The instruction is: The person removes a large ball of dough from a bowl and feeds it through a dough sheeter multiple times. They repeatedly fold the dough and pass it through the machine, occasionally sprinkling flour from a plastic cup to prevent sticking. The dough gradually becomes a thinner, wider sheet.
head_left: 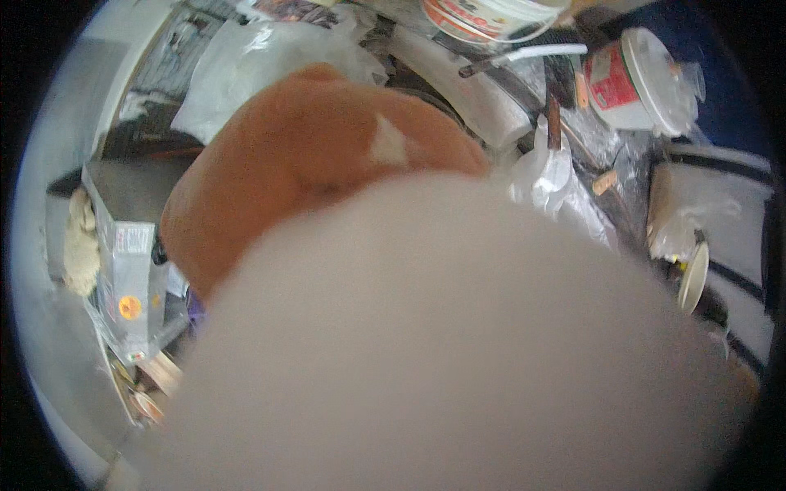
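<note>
A large reddish-brown rounded form [270, 155] curves across the upper middle, with a small pale patch on its right part. Its surface looks smooth, and I cannot tell what kind of thing it is. Right in front of it, a blurred grey-beige shape [426, 344] fills most of the lower middle, too close to make out. Neither my left hand nor my right hand can be seen; the blurred shape hides whatever lies behind it.
Clear plastic sheeting [237, 69] lies behind the brown form. White buckets with red labels, one lidded [647, 82] and one at the top edge [491, 16], stand at the back right. A white-handled tool [532, 53] lies near them. A grey box [131, 278] stands left.
</note>
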Demonstrator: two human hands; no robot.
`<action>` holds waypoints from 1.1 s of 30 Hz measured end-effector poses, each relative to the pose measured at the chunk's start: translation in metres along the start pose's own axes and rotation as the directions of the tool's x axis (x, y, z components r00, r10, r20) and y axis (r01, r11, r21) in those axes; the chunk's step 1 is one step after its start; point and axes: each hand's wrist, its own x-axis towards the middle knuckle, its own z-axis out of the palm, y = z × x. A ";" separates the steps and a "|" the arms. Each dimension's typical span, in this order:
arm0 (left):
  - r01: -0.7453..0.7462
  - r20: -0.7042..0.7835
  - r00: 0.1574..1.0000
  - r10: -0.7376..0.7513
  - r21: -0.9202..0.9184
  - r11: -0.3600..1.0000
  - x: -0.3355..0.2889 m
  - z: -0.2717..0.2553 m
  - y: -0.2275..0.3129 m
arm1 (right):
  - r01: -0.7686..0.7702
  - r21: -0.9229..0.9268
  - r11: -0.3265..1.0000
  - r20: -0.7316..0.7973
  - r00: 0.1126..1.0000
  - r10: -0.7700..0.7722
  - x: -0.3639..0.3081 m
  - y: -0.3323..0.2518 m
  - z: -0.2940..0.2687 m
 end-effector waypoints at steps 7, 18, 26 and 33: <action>0.312 0.045 0.950 -0.310 -0.227 0.923 0.035 0.008 -0.059 | 0.049 0.173 0.984 -0.090 0.995 -0.033 0.004 -0.029 0.042; -0.298 0.512 0.852 0.111 0.300 0.906 0.045 0.069 -0.198 | 0.221 0.710 0.668 -0.348 0.935 0.061 0.024 -0.124 0.090; -0.229 0.614 0.780 0.119 0.102 0.968 0.047 0.128 -0.235 | 0.350 0.535 0.769 -0.709 0.681 0.183 0.051 -0.106 0.043; 0.097 0.637 0.722 -0.269 0.292 0.952 0.012 0.139 -0.293 | 0.084 -0.441 0.893 -0.838 0.318 -0.444 0.099 -0.075 -0.203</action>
